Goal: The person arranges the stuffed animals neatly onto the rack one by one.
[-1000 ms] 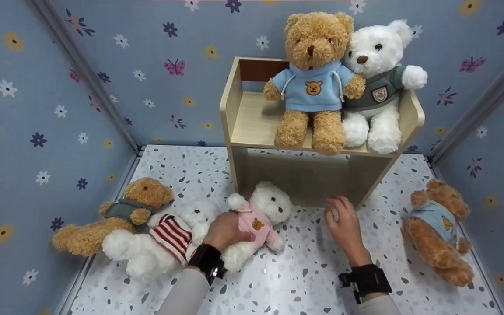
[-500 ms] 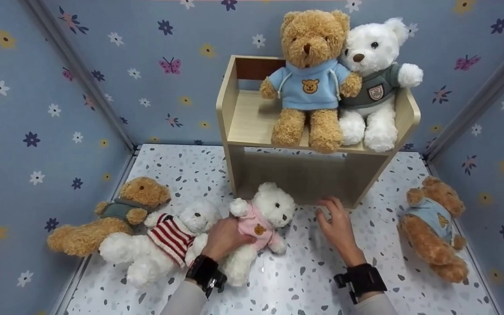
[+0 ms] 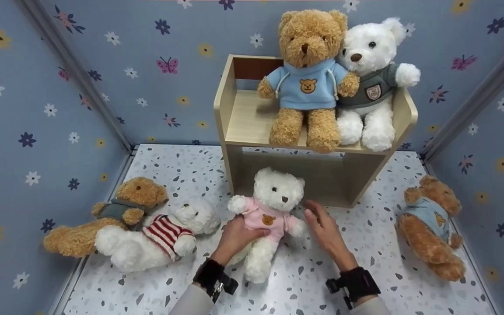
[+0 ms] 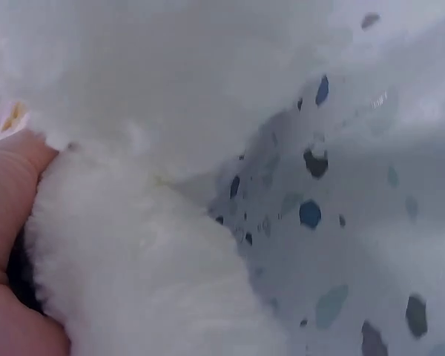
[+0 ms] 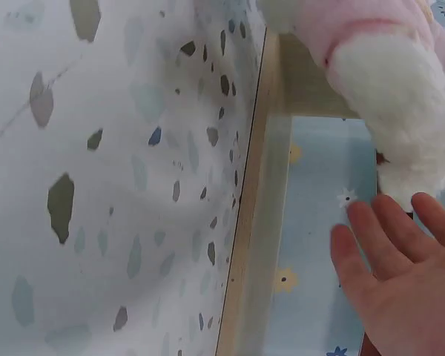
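Left hand (image 3: pixel 234 234) gripping pink-shirted bear (image 3: pixel 269 214) has raised it upright (right hand (image 3: pixel 324 229) spread beside).

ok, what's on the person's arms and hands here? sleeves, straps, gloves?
Both hands are bare, no gloves. The left hand and right hand each have a black wrist strap carrying a small black device with metal parts. Light grey sleeves begin just behind the straps.

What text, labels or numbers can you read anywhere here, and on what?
No readable words or numbers.
Crest badge on the white bear's grey sweater: too small to read.
Blue hoodie and pink hoodie: bear-face emblems, no lettering.
Wristbands: no legible marking.
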Demonstrator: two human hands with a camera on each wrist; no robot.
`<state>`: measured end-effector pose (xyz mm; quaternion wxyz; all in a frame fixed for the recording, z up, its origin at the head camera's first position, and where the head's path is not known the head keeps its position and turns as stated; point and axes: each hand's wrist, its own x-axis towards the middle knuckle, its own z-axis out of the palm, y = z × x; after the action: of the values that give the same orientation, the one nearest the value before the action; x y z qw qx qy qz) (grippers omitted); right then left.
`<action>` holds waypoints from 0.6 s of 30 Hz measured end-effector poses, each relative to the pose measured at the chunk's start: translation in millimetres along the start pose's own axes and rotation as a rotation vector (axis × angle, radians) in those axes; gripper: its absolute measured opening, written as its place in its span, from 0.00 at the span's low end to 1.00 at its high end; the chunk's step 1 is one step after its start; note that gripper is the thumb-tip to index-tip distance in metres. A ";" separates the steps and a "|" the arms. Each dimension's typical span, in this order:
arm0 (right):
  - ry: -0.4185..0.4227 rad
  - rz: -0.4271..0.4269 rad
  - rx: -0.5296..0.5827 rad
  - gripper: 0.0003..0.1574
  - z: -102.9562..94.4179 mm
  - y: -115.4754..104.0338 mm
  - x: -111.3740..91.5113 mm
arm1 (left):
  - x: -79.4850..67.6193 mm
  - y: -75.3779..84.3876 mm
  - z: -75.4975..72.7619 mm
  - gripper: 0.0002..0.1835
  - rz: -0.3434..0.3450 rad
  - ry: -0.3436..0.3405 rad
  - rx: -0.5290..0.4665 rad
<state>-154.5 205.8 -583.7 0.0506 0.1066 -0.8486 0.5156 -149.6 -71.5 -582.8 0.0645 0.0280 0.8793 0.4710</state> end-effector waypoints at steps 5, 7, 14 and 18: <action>-0.100 0.107 0.103 0.32 4.4 -3.5 -2.2 | 0.3 5.3 7.4 0.30 0.014 0.024 -0.120; -0.120 0.136 0.131 0.33 5.5 -5.0 -2.7 | 0.4 8.1 9.6 0.30 0.013 0.035 -0.129; -0.174 0.158 0.320 0.36 12.8 -5.3 -6.4 | 1.2 15.2 16.7 0.30 -0.010 0.063 -0.190; -0.221 0.124 0.346 0.34 17.0 -5.1 -9.0 | 1.8 18.5 21.7 0.31 0.005 0.057 -0.244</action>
<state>-144.2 189.5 -588.9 -0.0938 0.1174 -0.7526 0.6411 -148.6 -43.2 -579.4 0.0410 0.0089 0.8169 0.5753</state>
